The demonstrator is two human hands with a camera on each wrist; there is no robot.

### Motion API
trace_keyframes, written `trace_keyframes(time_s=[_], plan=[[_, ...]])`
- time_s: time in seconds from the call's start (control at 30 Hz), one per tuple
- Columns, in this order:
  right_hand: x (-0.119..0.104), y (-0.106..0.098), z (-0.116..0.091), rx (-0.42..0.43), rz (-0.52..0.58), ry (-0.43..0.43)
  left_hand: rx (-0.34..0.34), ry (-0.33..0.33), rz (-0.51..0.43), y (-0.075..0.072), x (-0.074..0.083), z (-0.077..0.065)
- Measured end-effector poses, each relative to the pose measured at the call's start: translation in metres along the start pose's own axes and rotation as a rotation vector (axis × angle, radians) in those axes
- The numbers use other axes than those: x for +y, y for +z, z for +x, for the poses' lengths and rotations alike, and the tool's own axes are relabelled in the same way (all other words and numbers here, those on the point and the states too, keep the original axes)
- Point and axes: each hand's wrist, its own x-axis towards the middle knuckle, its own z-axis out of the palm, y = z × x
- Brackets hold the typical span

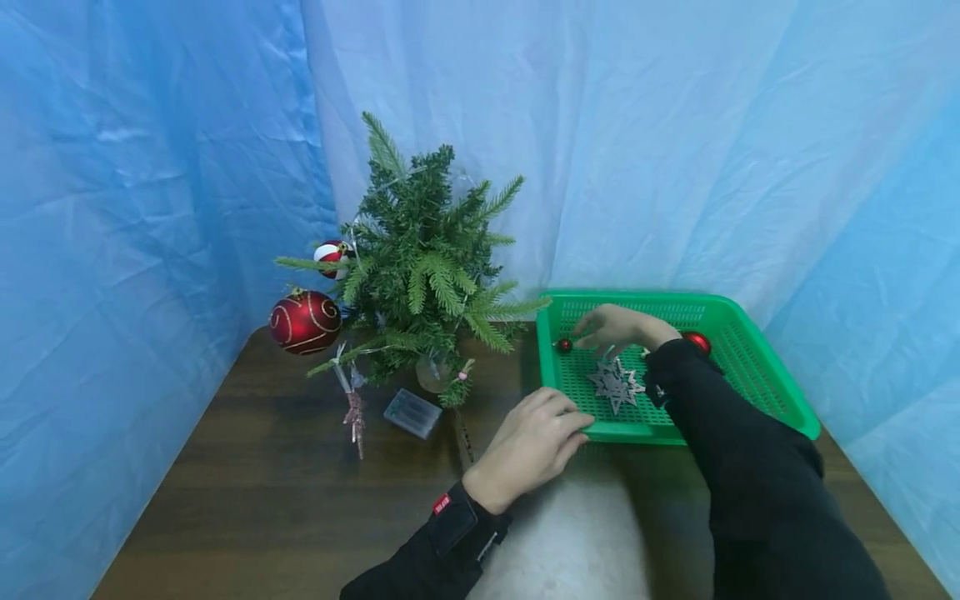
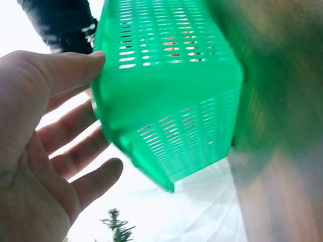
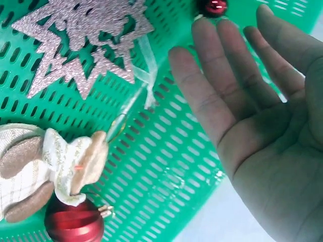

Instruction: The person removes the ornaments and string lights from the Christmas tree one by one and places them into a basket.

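A green plastic basket (image 1: 765, 367) with slotted walls stands on the right of the table. My left hand (image 1: 534, 442) holds its near left corner, thumb outside the rim and fingertips over it; the left wrist view shows the thumb (image 2: 83, 68) against the rim. Inside the basket is my right hand (image 3: 252, 96), fingers extended and apart, nothing in its grasp. Close to those fingertips lies a small red bauble (image 1: 565, 344). A glittery pink star ornament (image 3: 86, 45), a fabric figure (image 3: 65, 161) and a larger red bauble (image 3: 75, 222) lie in the basket too.
Left of the basket stands a small Christmas tree (image 1: 427, 267), its branches reaching the basket's rim. A red bauble (image 1: 305, 322), a red-and-white bauble (image 1: 330, 258) and a pink glittery ornament (image 1: 355, 417) hang from it. A clear battery box (image 1: 412, 413) sits on the table.
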Motion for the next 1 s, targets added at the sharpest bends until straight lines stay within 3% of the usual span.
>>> trace_keyframes(time_s=[0.17,0.4,0.53,0.77,1.0], plan=[[-0.006,-0.004,-0.019,0.035,0.017,-0.085,0.055,0.009,-0.028,-0.018,0.002,0.001],[-0.022,-0.005,-0.054,0.194,-0.015,-0.266,0.185,0.053,-0.032,-0.054,0.005,-0.002],[-0.032,0.0,-0.075,0.251,0.021,-0.33,0.231,0.051,-0.022,-0.076,0.003,-0.008],[-0.049,0.023,-0.107,0.32,0.056,-0.412,0.293,-0.036,-0.04,-0.106,-0.007,-0.029],[-0.066,0.048,-0.124,0.337,0.088,-0.518,0.297,-0.161,-0.036,-0.118,-0.023,-0.053]])
